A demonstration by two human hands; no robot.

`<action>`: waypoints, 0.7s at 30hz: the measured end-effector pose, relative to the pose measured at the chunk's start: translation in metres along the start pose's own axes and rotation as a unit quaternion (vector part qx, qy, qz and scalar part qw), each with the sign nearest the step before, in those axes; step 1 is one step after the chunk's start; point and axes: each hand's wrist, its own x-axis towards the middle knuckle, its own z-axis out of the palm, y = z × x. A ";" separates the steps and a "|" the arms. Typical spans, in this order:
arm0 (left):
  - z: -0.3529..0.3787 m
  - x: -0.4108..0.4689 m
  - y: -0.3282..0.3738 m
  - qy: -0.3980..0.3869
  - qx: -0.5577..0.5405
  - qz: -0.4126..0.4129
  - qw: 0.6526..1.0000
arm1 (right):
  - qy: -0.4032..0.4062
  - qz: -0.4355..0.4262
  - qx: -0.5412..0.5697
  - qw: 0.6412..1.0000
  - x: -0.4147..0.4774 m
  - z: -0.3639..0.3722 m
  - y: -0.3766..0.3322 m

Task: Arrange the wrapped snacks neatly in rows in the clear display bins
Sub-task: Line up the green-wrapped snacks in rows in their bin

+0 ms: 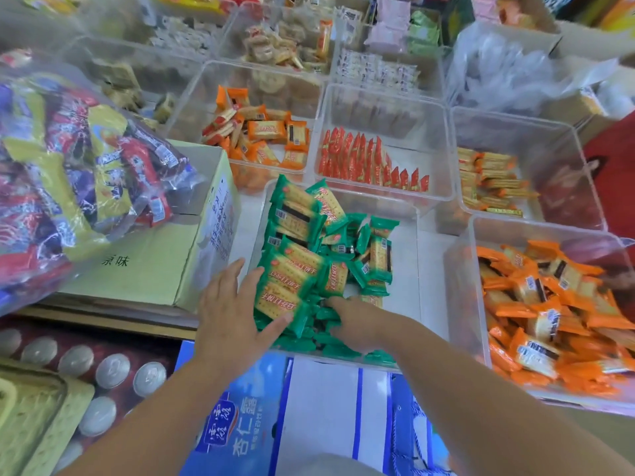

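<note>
A clear bin (409, 214) in front of me holds green-wrapped cracker packs (302, 242). A row of them leans along its left side; others lie loose on the right. My left hand (233, 310) rests flat against the near end of that row, thumb on a pack, fingers spread. My right hand (357, 324) reaches into the bin's near part, its fingers curled into the loose green packs; whether it grips one I cannot tell.
More clear bins surround it: orange packs (549, 314) at right, red packs standing in rows (364, 159) behind, orange packs (264, 135) back left, yellow packs (488, 183). A cardboard box (147, 266) with a bag of snacks (79, 173) stands left. Cans (110, 369) sit lower left.
</note>
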 end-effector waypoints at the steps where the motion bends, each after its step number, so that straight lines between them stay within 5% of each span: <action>1: 0.004 0.001 -0.001 -0.002 -0.014 -0.006 1.000 | 0.006 0.012 0.022 1.000 0.000 0.001 -0.002; 7: 0.012 0.002 -0.009 0.016 -0.015 0.025 0.999 | 0.025 0.068 0.066 0.995 0.005 0.008 -0.016; 16: 0.015 0.002 -0.016 0.023 -0.025 0.042 0.999 | 0.033 0.145 0.326 0.934 0.004 0.013 -0.016; 21: 0.017 0.002 -0.015 0.030 -0.025 0.042 0.998 | 0.016 0.114 0.241 0.964 0.011 0.010 -0.015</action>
